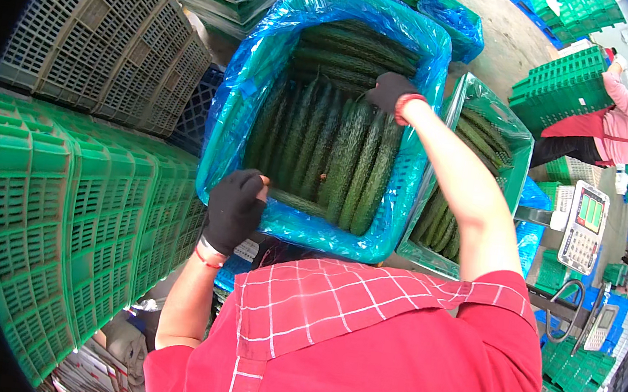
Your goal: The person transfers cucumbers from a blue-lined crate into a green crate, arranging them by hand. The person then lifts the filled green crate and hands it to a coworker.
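A plastic crate lined with a blue plastic bag (421, 52) stands before me, holding several long, dark green cucumbers (312, 132). One group lies crosswise at the far end of the crate; others lie lengthwise side by side. My right hand (391, 92), in a black glove with a red cuff, reaches over the cucumbers at the stem ends of the right-hand ones. Its fingertips are partly hidden, so a grip cannot be made out. At the near left corner, my left hand (236, 208) is curled by the crate's rim, its palm side hidden.
A second green crate (520, 143) with cucumbers under clear film stands at right. Stacked green crates (108, 186) and grey crates (107, 31) wall the left. A scale display (585, 224) rises at right. Farther off, a person (623, 122) stands beside stacked green crates (560, 90).
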Tool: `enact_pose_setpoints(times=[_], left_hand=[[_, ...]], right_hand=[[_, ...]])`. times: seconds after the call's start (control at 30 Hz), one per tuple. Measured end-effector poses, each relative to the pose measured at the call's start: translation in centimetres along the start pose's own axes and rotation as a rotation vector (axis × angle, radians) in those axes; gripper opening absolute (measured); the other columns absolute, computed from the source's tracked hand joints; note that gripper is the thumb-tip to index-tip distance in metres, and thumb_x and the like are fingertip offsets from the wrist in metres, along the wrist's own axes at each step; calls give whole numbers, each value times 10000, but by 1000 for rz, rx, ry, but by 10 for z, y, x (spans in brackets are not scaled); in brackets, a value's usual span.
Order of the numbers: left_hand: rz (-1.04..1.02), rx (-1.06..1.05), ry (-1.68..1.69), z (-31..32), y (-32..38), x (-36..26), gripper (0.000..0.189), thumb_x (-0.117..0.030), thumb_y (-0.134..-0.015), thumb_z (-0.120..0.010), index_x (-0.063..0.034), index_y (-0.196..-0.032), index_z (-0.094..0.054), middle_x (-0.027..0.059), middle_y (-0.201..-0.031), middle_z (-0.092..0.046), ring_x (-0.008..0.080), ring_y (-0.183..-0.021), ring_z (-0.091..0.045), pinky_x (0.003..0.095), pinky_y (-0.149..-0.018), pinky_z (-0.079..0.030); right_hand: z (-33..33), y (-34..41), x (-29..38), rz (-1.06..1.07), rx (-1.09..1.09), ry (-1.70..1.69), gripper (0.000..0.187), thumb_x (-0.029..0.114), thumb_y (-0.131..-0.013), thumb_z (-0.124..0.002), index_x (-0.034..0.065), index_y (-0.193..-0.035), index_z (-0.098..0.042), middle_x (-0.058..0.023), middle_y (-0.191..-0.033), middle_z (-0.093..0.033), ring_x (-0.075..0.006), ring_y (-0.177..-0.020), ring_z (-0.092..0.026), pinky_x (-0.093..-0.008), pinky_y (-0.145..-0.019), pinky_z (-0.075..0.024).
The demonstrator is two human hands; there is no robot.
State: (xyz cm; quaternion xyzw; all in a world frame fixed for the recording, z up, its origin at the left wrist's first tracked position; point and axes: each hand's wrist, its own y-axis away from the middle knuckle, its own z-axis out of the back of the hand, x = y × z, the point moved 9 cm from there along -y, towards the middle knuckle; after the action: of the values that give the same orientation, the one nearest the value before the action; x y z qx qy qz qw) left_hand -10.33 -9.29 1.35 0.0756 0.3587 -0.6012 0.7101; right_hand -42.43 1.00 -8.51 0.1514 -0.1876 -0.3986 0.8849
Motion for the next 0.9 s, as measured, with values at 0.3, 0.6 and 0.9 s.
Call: enact_pose_setpoints(times=[0.3,0.6,0.9], left_hand=[[83,40,39,-3,4,17,68,-80,-770,-647,-49,-813,-604,111,-818,-621,307,-759,-604,381,-635,-480],[62,47,6,-9,5,17,75,-134,-754,-632,-81,-782,-586,90,-779,-586,288,-749,-581,402,-613,-460],[38,99,12,-15,6,19,94,-154,-765,-624,-82,-763,-563,100,-767,-573,297,-749,-577,413,-607,-461]], right_hand=[[-57,-24,19,-223,-107,288,302,263,-762,-571,43,-921,-704,-196,-1040,-647,-314,-989,-630,-395,-804,-513],[-32,-6,3,-200,23,255,303,291,-786,-547,48,-854,-713,-208,-952,-657,-328,-926,-641,-393,-765,-521],[-31,2,-28,-386,34,384,232,184,-789,-560,67,-928,-705,-151,-1015,-668,-296,-952,-649,-380,-761,-533]])
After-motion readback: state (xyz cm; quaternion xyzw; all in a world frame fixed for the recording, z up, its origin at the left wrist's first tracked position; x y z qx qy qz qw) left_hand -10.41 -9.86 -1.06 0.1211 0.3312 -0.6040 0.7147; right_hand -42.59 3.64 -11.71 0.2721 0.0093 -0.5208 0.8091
